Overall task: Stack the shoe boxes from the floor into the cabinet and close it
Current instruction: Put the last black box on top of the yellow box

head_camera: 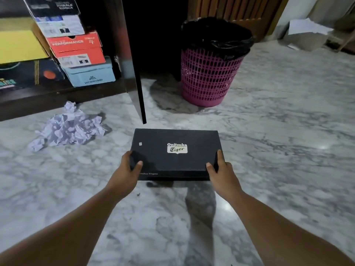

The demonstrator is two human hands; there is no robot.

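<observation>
**Black Onitsuka Tiger box gripped at both near corners, in front of open cabinet**

Black Onitsuka Tiger shoe box [173, 153] is lid up, logo facing the person, just in front of the cabinet door's lower corner; can't tell if it rests on the marble floor [278, 150] or is just above it. Left hand [125, 168] grips the near-left corner, thumb on the lid, fingers wrapped round the side. Right hand [221, 167] grips the near-right corner the same way.

Cabinet door [134, 73] stands open, edge toward the box. Inside the cabinet [57, 93], far left, boxes are stacked: light blue veranevada box [90, 75] at bottom, red box [76, 48] on it, a white and black box [57, 18] above. Yellow box [19, 43] sits on a dark box [28, 73] beside that stack.

Crumpled white paper [69, 127] lies on the floor left of the black box, near the cabinet base. Pink bin [209, 73] with black liner stands behind and to the right.
</observation>
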